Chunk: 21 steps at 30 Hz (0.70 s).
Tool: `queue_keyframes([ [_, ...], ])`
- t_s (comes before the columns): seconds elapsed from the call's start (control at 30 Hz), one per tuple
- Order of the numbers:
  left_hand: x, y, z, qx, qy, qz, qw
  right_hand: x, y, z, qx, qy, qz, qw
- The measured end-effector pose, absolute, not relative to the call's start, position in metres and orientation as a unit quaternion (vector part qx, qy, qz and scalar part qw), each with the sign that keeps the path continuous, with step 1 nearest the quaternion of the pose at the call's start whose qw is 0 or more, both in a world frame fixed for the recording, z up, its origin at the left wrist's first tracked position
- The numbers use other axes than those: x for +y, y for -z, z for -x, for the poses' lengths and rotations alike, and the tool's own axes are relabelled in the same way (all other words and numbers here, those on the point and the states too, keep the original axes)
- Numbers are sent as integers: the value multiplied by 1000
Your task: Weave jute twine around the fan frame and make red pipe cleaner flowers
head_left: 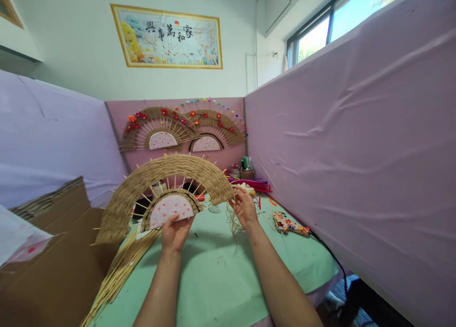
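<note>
Fan ctr, 2 fans bhnd, box L

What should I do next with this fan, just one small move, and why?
I'd probably draw the loose strand snug with your right grip. It hangs in slack loops around there, near the right end of the woven band, while your left grip holds the spotted panel at its lower edge.
</note>
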State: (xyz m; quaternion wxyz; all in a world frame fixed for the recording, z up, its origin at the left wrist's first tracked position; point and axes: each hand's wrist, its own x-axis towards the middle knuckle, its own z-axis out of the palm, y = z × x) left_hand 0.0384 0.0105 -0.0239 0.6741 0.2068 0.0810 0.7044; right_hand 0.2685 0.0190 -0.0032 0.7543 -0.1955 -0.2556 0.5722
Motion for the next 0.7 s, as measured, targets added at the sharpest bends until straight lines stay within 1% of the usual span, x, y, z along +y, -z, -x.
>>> queue_keyframes([
  [0.1,11,25,-37,79,-701,-205,678,20,6,-269,-277,-566,206,749],
  [0.17,10,24,-38,83,-697,-206,682,20,5,-273,-285,-532,214,769],
  [0.27,7,22,-40,95,-692,-207,685,18,-5,-284,-306,-393,260,827],
  [0.33,5,21,-42,108,-691,-208,684,17,-15,-292,-349,-295,298,838],
  [0.4,4,20,-43,121,-688,-210,684,17,-28,-298,-412,-249,315,818],
  [0.47,3,20,-44,137,-685,-211,683,19,-39,-301,-466,-239,320,789],
  [0.57,2,20,-43,158,-680,-221,681,25,-49,-303,-518,-250,338,745],
  [0.7,1,20,-44,171,-671,-234,683,28,-51,-307,-578,-270,380,670],
])
